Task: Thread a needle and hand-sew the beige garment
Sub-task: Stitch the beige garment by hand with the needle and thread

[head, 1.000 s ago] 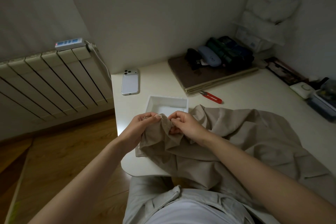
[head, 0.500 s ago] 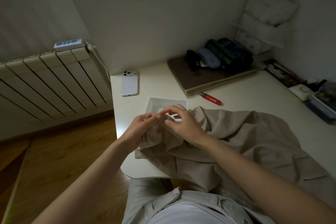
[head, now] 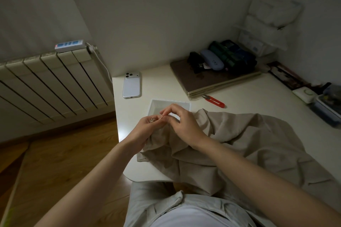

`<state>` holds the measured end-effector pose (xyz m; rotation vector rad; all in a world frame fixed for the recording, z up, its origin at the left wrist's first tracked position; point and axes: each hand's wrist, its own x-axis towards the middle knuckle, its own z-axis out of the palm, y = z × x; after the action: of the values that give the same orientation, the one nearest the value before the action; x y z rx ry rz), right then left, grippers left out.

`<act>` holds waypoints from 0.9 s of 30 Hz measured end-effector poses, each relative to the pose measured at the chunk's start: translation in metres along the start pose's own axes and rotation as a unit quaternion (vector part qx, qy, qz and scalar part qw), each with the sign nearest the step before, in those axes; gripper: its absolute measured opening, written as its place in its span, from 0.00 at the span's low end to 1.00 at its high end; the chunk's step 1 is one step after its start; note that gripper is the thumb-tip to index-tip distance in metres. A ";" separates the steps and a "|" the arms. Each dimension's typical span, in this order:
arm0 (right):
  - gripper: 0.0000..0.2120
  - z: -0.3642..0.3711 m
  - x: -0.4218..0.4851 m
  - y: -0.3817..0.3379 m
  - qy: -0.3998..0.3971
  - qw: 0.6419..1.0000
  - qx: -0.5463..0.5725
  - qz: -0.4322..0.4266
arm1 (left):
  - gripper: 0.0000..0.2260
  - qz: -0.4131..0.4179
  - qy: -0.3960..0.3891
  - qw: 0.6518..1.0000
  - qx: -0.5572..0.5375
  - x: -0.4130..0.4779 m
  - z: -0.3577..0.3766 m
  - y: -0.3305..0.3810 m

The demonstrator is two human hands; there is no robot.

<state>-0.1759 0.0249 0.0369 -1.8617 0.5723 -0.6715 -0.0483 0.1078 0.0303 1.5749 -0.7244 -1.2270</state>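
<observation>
While both hands meet at the near edge of the white tray [head: 170,101], I log:
- beige garment [head: 249,143]: heaped on the table [head: 127,116], near and right of the tray.
- left hand [head: 147,129]: fingers curled, gripping a fold of it.
- right hand [head: 182,123]: thumb and forefinger pinching the needle [head: 162,115] (barely discernible).
- phone [head: 131,86]: beyond the tray, left.
- red snips [head: 215,101]: right of the tray.

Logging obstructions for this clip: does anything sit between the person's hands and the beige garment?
Nothing visible does. The left hand grips a bunched edge of the crumpled beige fabric garment; the right hand, over the same fabric, pinches a thin item too small to identify. The white rectangular tray lies just behind both hands, not between.
</observation>
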 end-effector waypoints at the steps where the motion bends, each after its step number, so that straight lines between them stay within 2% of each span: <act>1: 0.03 0.001 -0.002 -0.004 -0.008 0.999 0.032 0.015 | 0.17 0.003 0.003 1.000 0.000 0.000 0.000 0.001; 3: 0.04 0.002 -0.004 -0.009 -0.031 0.995 0.080 0.045 | 0.19 0.011 0.022 1.000 0.007 0.002 -0.001 0.001; 6: 0.07 0.004 -0.008 -0.007 -0.074 0.988 0.115 0.075 | 0.11 0.023 0.069 0.997 0.024 0.006 -0.005 -0.002; 8: 0.08 0.002 -0.012 0.001 -0.074 0.987 0.094 0.110 | 0.09 0.024 0.095 0.995 0.037 0.009 -0.008 -0.005; 12: 0.08 -0.010 -0.021 0.017 -0.029 0.987 -0.026 0.154 | 0.10 0.027 0.128 0.990 0.049 0.013 -0.010 -0.003; 17: 0.07 -0.029 -0.017 0.023 0.102 0.981 -0.051 0.156 | 0.09 0.033 0.131 0.990 0.049 0.013 -0.009 -0.002; 21: 0.07 -0.024 -0.009 0.009 0.054 0.992 -0.027 0.111 | 0.09 0.047 0.111 0.991 0.056 0.010 -0.002 -0.002; 24: 0.11 -0.015 -0.001 0.006 0.016 0.992 -0.040 0.119 | 0.10 0.054 0.098 0.992 0.055 0.007 0.004 0.001; 27: 0.07 -0.006 0.004 0.008 -0.003 0.989 -0.079 0.123 | 0.09 0.054 0.082 0.994 0.052 0.006 0.006 0.002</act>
<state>-0.1778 0.0152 0.0326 -1.8966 0.8563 -0.4679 -0.0515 0.1002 0.0303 1.6774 -0.7661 -0.9816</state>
